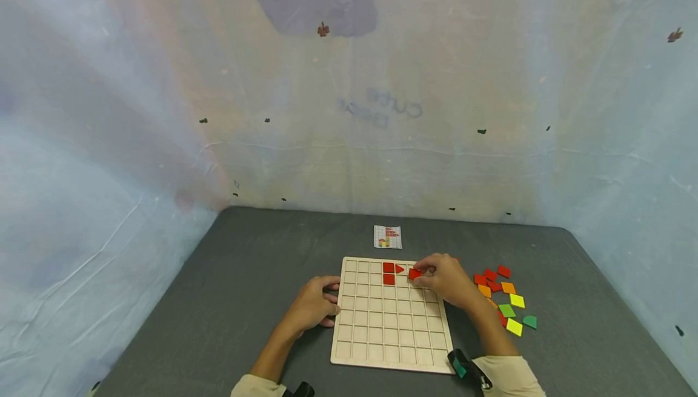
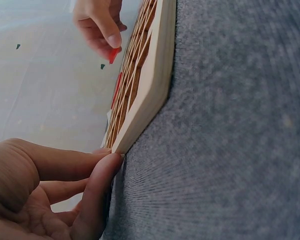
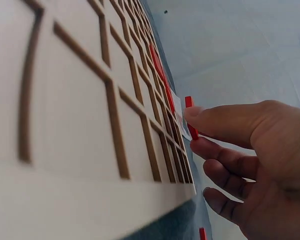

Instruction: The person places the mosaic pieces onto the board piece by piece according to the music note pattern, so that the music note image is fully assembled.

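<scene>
A light wooden grid board (image 1: pixel 390 318) lies flat on the dark table. Two red square tiles (image 1: pixel 388 279) sit in its upper cells, with a red triangle tile (image 1: pixel 400 268) beside the top one. My right hand (image 1: pixel 444 279) pinches another red square tile (image 1: pixel 414 274) between thumb and finger, above the board's upper right. In the right wrist view this red tile (image 3: pixel 191 118) stands on edge between the fingertips. At the board's left edge is my left hand (image 1: pixel 313 306); its thumb and finger pinch the wooden rim (image 2: pixel 132 132) in the left wrist view.
Right of the board lie several loose tiles, among them a yellow tile (image 1: pixel 514 326), a green tile (image 1: pixel 506 311) and an orange tile (image 1: pixel 508 288). Behind the board is a small printed card (image 1: pixel 388 237) with a coloured grid pattern. A pale sheet (image 1: pixel 349 166) hangs beyond the table.
</scene>
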The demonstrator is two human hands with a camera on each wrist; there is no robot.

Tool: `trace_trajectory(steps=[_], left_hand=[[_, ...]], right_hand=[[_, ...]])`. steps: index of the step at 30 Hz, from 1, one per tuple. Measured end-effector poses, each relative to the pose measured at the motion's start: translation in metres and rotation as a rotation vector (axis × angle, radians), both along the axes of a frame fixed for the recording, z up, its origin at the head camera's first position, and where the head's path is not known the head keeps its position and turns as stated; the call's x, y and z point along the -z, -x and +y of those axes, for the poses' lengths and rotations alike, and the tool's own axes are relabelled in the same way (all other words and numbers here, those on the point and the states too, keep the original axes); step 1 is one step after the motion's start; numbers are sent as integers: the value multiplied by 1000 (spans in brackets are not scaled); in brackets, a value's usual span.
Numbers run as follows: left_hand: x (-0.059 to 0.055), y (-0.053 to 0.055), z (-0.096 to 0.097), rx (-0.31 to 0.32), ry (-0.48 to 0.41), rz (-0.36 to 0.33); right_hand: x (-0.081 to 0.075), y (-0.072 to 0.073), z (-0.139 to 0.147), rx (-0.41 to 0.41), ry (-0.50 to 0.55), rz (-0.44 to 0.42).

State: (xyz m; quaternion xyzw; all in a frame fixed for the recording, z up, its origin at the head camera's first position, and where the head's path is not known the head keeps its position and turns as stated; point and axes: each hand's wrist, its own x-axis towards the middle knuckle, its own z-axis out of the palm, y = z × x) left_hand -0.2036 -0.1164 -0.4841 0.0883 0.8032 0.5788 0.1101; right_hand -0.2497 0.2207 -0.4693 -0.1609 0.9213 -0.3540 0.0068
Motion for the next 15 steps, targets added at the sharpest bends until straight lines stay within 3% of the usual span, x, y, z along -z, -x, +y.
trace_trajectory(steps=[15], left_hand=[[-1, 0, 0, -3, 1, 0]], right_hand=[[0, -2, -15, -4, -13, -10]])
